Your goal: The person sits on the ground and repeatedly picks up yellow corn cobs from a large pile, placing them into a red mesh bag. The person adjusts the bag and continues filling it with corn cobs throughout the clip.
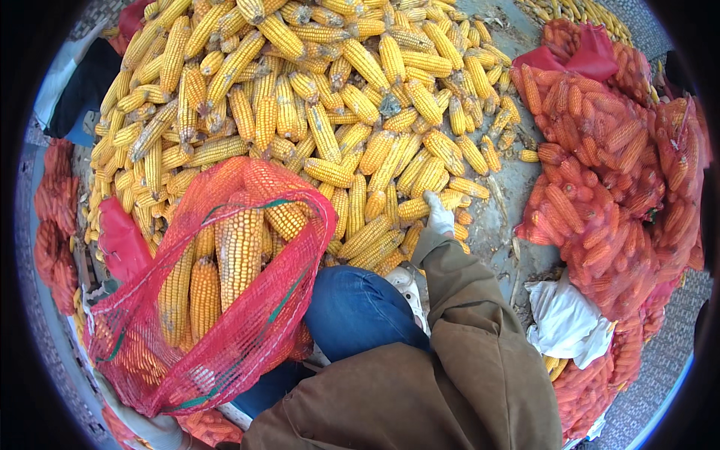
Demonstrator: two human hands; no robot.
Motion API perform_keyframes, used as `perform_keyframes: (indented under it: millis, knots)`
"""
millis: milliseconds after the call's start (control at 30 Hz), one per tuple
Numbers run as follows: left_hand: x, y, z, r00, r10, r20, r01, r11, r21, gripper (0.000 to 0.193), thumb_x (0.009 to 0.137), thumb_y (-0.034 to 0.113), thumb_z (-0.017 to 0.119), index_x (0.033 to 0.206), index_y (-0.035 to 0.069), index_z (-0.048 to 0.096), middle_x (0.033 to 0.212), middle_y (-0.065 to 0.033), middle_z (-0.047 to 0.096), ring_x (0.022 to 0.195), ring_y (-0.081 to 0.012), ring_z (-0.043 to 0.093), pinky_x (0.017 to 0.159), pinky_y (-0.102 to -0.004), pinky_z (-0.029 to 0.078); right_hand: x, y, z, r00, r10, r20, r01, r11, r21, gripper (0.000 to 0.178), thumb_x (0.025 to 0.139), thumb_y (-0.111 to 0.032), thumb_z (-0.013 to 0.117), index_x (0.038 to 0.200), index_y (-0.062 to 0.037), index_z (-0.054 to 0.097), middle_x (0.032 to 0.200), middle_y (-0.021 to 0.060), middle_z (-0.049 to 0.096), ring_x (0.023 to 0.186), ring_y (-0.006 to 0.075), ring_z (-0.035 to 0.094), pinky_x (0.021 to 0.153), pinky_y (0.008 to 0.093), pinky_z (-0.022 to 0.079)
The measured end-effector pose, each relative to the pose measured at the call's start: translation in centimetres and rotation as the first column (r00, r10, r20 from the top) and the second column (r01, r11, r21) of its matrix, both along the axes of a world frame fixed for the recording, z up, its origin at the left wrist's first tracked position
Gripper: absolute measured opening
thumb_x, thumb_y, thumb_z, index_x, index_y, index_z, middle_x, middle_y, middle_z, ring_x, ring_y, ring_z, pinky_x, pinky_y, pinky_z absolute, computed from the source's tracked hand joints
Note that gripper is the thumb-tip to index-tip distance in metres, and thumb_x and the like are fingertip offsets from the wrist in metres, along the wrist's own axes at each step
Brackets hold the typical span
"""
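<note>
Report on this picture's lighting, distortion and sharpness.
Head view: soft, diffuse light, with no hard shadows across the corn pile; fisheye bending of the paving toward the black rim; near red mesh sack fairly crisp, right hand pale with little detail.

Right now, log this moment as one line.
Red mesh bag: mouth open, cobs inside; right hand: at loose yellow cobs, grip unclear; left hand: mostly hidden by bag; filled bags: right side

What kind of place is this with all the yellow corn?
It looks like a farmyard or another corn-storing spot, though I can't be sure. There's a big heap of corn cobs, stuffed red mesh bags on the right, and an open red mesh bag with cobs inside.
</note>
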State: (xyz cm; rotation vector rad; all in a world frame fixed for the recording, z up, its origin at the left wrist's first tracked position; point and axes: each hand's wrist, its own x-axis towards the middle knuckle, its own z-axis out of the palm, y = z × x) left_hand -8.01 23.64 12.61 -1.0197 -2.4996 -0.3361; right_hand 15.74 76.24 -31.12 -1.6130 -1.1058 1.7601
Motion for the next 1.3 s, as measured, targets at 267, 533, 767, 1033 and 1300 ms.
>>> perform_keyframes:
  millis: [267,533,767,1033,1300]
  knots:
    - [0.9,1.0,-1.0,0.972,0.179,0.154,-0.208,0.958,0.195,0.101,0.095,0.072,0.043,0.143,-0.016,0.039,0.142,-0.0332,0.050,0.131,-0.0458,0.051,0.111,-0.0514,0.043,-10.5,4.8,3.6,0.395,0.324,0.860,-0.387,0.907,-0.165,0.093,0.065,-0.075,0.074,0.143,-0.0284,0.055,0.164,0.0297,0.006,0.152,0.0467,0.010,0.122,0.0531,0.018]
    - [2.3,1.2,-2.6,0.935,0.224,0.274,-0.292,0.926,0.240,0.107,0.089,0.077,0.047,0.142,-0.016,0.041,0.142,-0.0320,0.050,0.131,-0.0448,0.052,0.112,-0.0502,0.042,-6.9,-1.1,6.9,0.459,0.329,0.826,-0.550,0.835,-0.027,0.080,0.078,-0.053,0.078,0.135,-0.0006,0.059,0.154,0.0300,0.035,0.136,0.0391,0.046,0.113,0.0441,0.040]
    - [3.2,3.1,-3.7,0.811,-0.084,0.579,-0.469,0.499,0.729,0.073,0.098,0.045,0.053,0.147,-0.007,0.040,0.148,-0.0217,0.048,0.137,-0.0341,0.047,0.116,-0.0449,0.036,-4.6,0.1,14.0,0.919,0.102,-0.380,0.070,0.908,0.412,0.052,0.100,-0.023,0.063,0.142,0.0040,0.050,0.129,0.0146,0.063,0.111,0.0226,0.065,0.094,0.0374,0.055]
    - [4.0,8.8,1.8,0.314,-0.902,0.297,-0.802,-0.085,0.591,0.047,0.106,0.038,0.049,0.140,0.006,0.053,0.138,-0.0128,0.062,0.127,-0.0294,0.059,0.110,-0.0476,0.045,-14.7,-19.6,38.4,0.210,0.903,-0.375,0.045,0.374,0.926,0.059,0.083,-0.038,0.071,0.129,-0.0037,0.059,0.137,0.0227,0.051,0.121,0.0355,0.055,0.098,0.0494,0.048]
    - [1.8,3.9,2.5,0.358,-0.907,0.221,-0.645,-0.069,0.761,0.047,0.105,0.031,0.051,0.141,0.001,0.051,0.141,-0.0154,0.057,0.129,-0.0283,0.056,0.112,-0.0454,0.042,-22.4,-25.5,41.8,-0.147,0.709,0.690,-0.536,-0.643,0.547,0.073,0.074,-0.059,0.074,0.123,-0.0058,0.063,0.141,0.0245,0.053,0.127,0.0429,0.053,0.104,0.0501,0.044]
